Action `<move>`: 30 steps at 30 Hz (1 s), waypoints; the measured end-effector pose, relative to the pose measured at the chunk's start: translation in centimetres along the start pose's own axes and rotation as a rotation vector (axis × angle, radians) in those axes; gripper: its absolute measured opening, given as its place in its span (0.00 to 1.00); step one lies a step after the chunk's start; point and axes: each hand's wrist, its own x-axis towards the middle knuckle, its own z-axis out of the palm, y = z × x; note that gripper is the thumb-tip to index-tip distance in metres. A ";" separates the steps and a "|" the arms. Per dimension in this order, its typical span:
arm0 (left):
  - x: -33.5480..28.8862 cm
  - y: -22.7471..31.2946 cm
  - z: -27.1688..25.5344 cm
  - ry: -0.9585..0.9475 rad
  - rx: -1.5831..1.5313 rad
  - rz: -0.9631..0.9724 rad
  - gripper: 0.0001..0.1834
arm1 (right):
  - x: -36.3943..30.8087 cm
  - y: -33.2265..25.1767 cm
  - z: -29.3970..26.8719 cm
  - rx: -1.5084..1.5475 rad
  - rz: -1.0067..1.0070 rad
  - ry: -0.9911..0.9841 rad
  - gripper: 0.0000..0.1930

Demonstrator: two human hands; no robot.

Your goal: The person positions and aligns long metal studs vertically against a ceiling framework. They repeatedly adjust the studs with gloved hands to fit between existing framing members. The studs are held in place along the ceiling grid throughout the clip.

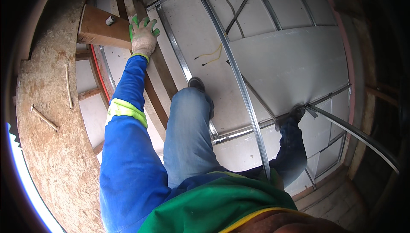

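Observation:
My left hand point(144, 39), in a pale glove with green fingertips, reaches forward with its fingers apart. It rests on a long wooden beam point(159, 64), where a brown board point(104, 28) meets it. A small white cylindrical thing point(110, 20) sits on that board. A long metal profile point(235, 64) runs from the far side down toward my body. Beside its near end is a dim greenish patch that looks like part of my right hand point(276, 179); its fingers are hidden, so its grip cannot be made out.
My feet stand on metal framing over pale panels point(290, 62). A wide wooden plank point(55, 117) with two nails point(45, 117) lies at left. A yellow wire point(212, 56) and a dark cable point(226, 0) lie ahead. A curved metal profile point(358, 135) extends at right.

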 end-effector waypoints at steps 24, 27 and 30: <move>0.0 0.1 -0.3 -0.034 0.014 0.007 0.27 | 5.2 -2.1 4.2 -0.227 -0.011 0.009 0.16; 0.3 1.3 -1.5 -0.148 0.068 -0.058 0.30 | 5.5 -1.7 4.4 -0.251 -0.046 0.033 0.17; 0.9 5.9 -2.0 -0.211 0.151 -0.188 0.38 | 6.1 -1.0 4.7 -0.233 -0.053 0.024 0.18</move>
